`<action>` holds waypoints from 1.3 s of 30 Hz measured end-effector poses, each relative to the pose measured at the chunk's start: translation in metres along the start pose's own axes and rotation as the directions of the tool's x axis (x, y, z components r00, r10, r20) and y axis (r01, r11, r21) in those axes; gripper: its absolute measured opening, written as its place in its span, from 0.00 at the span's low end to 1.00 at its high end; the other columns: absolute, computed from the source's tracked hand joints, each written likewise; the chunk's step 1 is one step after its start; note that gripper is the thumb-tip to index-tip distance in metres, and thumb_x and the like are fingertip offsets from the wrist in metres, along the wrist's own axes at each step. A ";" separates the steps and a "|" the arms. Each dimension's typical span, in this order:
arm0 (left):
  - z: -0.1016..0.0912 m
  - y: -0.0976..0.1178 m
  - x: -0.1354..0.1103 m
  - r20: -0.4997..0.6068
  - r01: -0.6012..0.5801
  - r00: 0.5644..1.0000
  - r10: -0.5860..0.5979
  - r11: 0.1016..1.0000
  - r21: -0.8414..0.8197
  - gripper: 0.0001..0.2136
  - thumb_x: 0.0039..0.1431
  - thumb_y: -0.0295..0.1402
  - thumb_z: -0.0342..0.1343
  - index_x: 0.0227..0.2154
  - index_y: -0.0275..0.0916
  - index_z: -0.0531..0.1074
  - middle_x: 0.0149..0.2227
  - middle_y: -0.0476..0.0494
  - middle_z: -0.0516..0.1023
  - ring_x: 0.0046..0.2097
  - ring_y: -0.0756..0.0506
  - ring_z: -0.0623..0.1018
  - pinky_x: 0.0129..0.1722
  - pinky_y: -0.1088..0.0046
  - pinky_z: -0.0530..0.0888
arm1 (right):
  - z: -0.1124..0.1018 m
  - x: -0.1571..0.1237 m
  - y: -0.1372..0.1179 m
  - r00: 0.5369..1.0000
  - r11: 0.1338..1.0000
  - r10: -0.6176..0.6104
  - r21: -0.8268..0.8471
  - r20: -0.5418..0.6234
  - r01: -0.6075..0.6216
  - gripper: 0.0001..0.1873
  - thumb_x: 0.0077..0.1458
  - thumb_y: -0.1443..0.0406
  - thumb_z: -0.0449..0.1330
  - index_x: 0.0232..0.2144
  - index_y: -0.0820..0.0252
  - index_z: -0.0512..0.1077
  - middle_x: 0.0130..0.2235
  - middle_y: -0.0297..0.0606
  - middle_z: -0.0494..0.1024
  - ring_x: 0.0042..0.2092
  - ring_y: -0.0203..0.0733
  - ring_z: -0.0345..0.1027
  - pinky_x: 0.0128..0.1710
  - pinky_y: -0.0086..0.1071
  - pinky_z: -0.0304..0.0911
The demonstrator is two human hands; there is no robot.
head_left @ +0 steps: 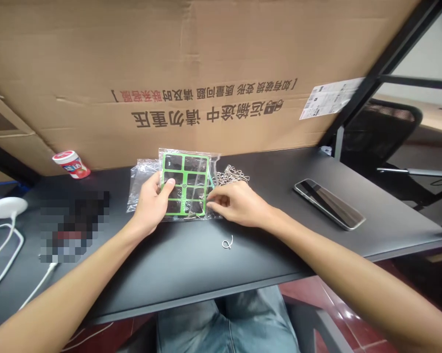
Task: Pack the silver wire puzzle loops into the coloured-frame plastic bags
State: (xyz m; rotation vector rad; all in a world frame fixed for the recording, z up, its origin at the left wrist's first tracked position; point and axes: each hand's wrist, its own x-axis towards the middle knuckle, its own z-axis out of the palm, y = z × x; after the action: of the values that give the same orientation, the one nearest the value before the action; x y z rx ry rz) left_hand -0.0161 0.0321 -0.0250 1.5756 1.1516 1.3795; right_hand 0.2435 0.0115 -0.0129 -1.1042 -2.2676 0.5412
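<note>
A clear plastic bag (143, 179) lies on the black desk (177, 260), with a green grid-shaped frame with dark panels (186, 184) inside it. My left hand (150, 203) grips the bag's lower left side, thumb pressed on the green frame. My right hand (235, 203) pinches the bag's right edge between thumb and fingers. Just beyond that hand lies a tangled heap of small metal hooks (232, 174). A single loose metal hook (227, 241) rests on the desk below my right hand, apart from both hands.
A large cardboard sheet (169, 73) with Chinese print stands along the desk's far edge. A smartphone (329, 203) lies to the right, and a gum bottle (71, 164) lies at the back left. A pixelated object (72, 225), a white lamp (4, 208) and white cables (8, 255) occupy the left.
</note>
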 end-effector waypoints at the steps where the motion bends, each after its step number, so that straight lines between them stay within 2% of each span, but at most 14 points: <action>1: 0.000 0.000 0.000 0.012 0.007 1.000 -0.007 1.000 0.002 0.19 0.68 0.46 0.64 0.54 0.40 0.80 0.49 0.40 0.85 0.51 0.37 0.82 0.57 0.55 0.78 | 0.002 -0.001 -0.002 0.999 1.000 0.017 0.004 0.028 -0.017 0.05 0.64 0.67 0.66 0.40 0.58 0.83 0.32 0.33 0.85 0.33 0.39 0.78 0.38 0.32 0.67; 5: 0.001 0.002 -0.002 0.052 0.042 0.998 -0.042 0.999 -0.008 0.21 0.69 0.47 0.63 0.57 0.41 0.78 0.50 0.40 0.85 0.50 0.36 0.84 0.55 0.54 0.81 | 0.004 -0.001 -0.003 0.999 0.992 0.045 0.115 0.025 -0.048 0.04 0.64 0.66 0.66 0.38 0.58 0.82 0.34 0.34 0.87 0.35 0.39 0.80 0.39 0.33 0.70; 8: 0.003 0.004 -0.003 0.034 0.046 0.998 -0.044 0.997 -0.058 0.20 0.69 0.46 0.63 0.58 0.41 0.78 0.51 0.39 0.86 0.52 0.35 0.84 0.54 0.53 0.82 | 0.004 -0.001 -0.002 0.997 0.962 0.061 0.269 -0.040 -0.048 0.02 0.63 0.67 0.66 0.38 0.58 0.80 0.36 0.34 0.87 0.36 0.39 0.81 0.40 0.32 0.74; 12: 0.004 0.005 -0.004 0.046 0.027 0.999 -0.024 0.997 -0.066 0.20 0.70 0.45 0.62 0.59 0.42 0.78 0.53 0.40 0.85 0.53 0.35 0.84 0.54 0.53 0.82 | 0.005 0.000 -0.004 0.987 0.940 0.107 0.336 -0.117 -0.062 0.03 0.62 0.65 0.69 0.37 0.58 0.79 0.34 0.35 0.86 0.35 0.41 0.82 0.40 0.34 0.76; 15: 0.004 0.004 -0.004 0.067 0.015 0.998 -0.013 0.999 -0.034 0.19 0.71 0.45 0.62 0.59 0.41 0.78 0.52 0.40 0.85 0.51 0.36 0.84 0.52 0.55 0.82 | 0.007 -0.001 -0.005 0.995 0.892 0.095 0.446 -0.034 -0.070 0.08 0.62 0.61 0.71 0.36 0.58 0.77 0.31 0.34 0.85 0.32 0.40 0.82 0.38 0.33 0.76; 18: 0.005 0.003 -0.006 0.065 0.003 0.998 -0.003 1.000 0.007 0.18 0.71 0.45 0.61 0.56 0.41 0.79 0.50 0.41 0.85 0.47 0.38 0.84 0.49 0.58 0.81 | 0.011 -0.002 -0.005 0.995 0.835 0.060 0.541 0.085 -0.097 0.11 0.62 0.57 0.72 0.40 0.58 0.79 0.33 0.36 0.86 0.33 0.42 0.82 0.38 0.34 0.76; 21: 0.006 0.004 -0.008 0.085 -0.002 0.996 -0.001 0.999 0.045 0.16 0.71 0.45 0.61 0.53 0.40 0.79 0.47 0.42 0.85 0.45 0.40 0.82 0.48 0.60 0.79 | 0.013 -0.002 -0.003 0.990 0.864 0.017 0.497 0.137 -0.083 0.16 0.65 0.56 0.70 0.51 0.57 0.83 0.34 0.36 0.87 0.33 0.41 0.82 0.39 0.34 0.75; 25: 0.009 0.004 -0.011 0.118 -0.011 0.993 0.001 0.997 0.076 0.15 0.72 0.45 0.60 0.52 0.41 0.79 0.45 0.44 0.84 0.45 0.41 0.81 0.48 0.62 0.77 | 0.012 0.000 -0.002 0.980 0.933 -0.138 0.350 0.146 0.079 0.19 0.69 0.59 0.67 0.60 0.54 0.81 0.45 0.40 0.87 0.37 0.39 0.80 0.39 0.32 0.72; 28: 0.010 0.005 -0.012 0.129 -0.042 0.991 0.032 0.996 0.077 0.15 0.73 0.44 0.59 0.53 0.41 0.78 0.46 0.43 0.83 0.47 0.41 0.81 0.50 0.62 0.76 | 0.012 0.001 -0.003 0.969 0.947 -0.209 0.274 0.131 0.167 0.19 0.71 0.61 0.65 0.60 0.54 0.81 0.46 0.40 0.84 0.37 0.38 0.78 0.42 0.33 0.71; 32: 0.012 0.004 -0.013 0.142 -0.038 0.990 0.025 0.996 0.087 0.14 0.73 0.44 0.59 0.52 0.41 0.78 0.44 0.44 0.83 0.45 0.41 0.80 0.48 0.64 0.76 | 0.013 0.001 -0.004 0.961 0.956 -0.245 0.199 0.129 0.217 0.17 0.70 0.60 0.67 0.57 0.56 0.84 0.47 0.42 0.83 0.37 0.38 0.75 0.44 0.34 0.70; 35: 0.014 0.003 -0.015 0.161 -0.031 0.987 0.019 0.997 0.076 0.14 0.73 0.44 0.59 0.50 0.40 0.78 0.44 0.44 0.83 0.45 0.41 0.80 0.49 0.64 0.76 | 0.015 0.001 -0.002 0.943 0.945 -0.288 0.209 0.168 0.251 0.16 0.70 0.59 0.67 0.56 0.56 0.85 0.46 0.42 0.84 0.39 0.40 0.76 0.44 0.34 0.69; 39: 0.016 0.004 -0.016 0.175 -0.030 0.984 0.014 0.996 0.089 0.14 0.73 0.45 0.59 0.50 0.40 0.78 0.45 0.43 0.83 0.46 0.40 0.81 0.50 0.63 0.77 | 0.019 0.001 0.000 0.932 0.944 -0.286 0.233 0.222 0.234 0.20 0.70 0.57 0.67 0.60 0.54 0.82 0.45 0.41 0.86 0.37 0.40 0.76 0.42 0.34 0.68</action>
State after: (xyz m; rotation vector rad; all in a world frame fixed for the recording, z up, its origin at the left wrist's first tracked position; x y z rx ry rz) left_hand 0.0001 0.0159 -0.0296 1.7413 1.1068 1.1909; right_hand 0.2309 0.0106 -0.0268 -0.6483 -2.4602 0.8204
